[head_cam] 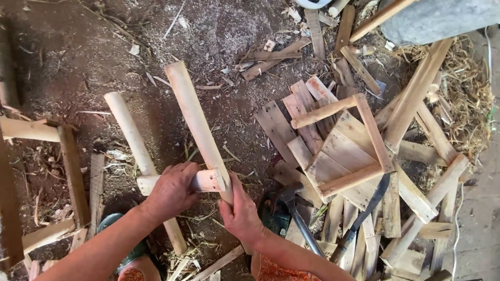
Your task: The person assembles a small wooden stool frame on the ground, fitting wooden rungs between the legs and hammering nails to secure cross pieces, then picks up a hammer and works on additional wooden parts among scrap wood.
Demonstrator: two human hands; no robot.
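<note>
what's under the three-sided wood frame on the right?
The wood frame lies on a heap of flat slats and boards, with sawdust-strewn dirt floor around it. A curved dark blade pokes out below its lower corner. What lies deeper in the heap is covered.

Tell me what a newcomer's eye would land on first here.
First, the two hands at bottom centre: the left hand grips a short crosspiece and the right hand holds a long pale wooden leg joined to it. To the right lies a heap of rough boards with a hammer beside it, on a dirt floor strewn with sawdust.
</note>
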